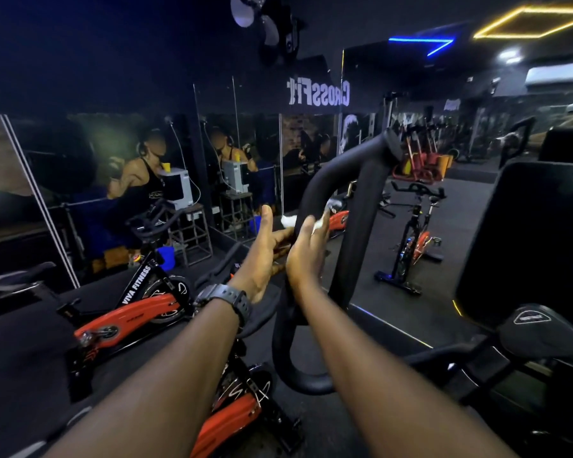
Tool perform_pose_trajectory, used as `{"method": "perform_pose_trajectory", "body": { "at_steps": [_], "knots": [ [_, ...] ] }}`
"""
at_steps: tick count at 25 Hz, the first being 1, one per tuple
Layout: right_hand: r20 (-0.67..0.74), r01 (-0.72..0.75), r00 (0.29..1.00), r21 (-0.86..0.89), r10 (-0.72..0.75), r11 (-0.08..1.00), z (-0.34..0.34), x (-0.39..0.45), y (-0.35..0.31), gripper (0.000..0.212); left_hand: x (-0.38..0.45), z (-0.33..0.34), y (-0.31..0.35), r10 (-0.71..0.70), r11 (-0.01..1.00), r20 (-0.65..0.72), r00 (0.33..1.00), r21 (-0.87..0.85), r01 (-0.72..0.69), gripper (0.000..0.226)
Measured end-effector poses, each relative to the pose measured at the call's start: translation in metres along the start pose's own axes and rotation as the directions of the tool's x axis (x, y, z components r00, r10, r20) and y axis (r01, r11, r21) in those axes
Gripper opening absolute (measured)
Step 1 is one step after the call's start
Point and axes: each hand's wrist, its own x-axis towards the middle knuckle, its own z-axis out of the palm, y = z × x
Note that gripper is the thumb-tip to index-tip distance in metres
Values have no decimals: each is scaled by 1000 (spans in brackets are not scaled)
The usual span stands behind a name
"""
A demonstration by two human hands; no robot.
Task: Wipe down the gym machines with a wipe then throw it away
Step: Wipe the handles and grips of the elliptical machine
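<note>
The wipe (325,217) is pressed against the black handlebar (315,190) by the right hand (306,256), fingers wrapped round both. The left hand (265,256) reaches alongside, fingers straight, thumb up, touching the bar.

Your hands meet at the handlebar (315,200) straight ahead: the left hand (265,256) on its left side, the right hand (306,256) against the bar, with the wipe (288,220) between fingers and bar. A bike (136,302) stands to your left before the mirror (146,180). Another bike (414,236) stands behind the handlebar to the right, and a saddle (540,332) lies near right.
</note>
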Motion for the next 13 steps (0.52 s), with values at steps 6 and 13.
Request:
{"method": "perform_pose_trajectory", "body": {
  "at_steps": [6, 13],
  "knots": [
    [52, -8, 999, -96, 13, 995, 1, 2, -4, 63, -2, -3, -15, -15, 998, 20, 1000, -64, 16, 100],
    [210, 242, 967, -555, -148, 796, -3, -63, 59, 74, -5, -3, -16, -52, 992, 43, 998, -116, 57, 100]
  ]
}}
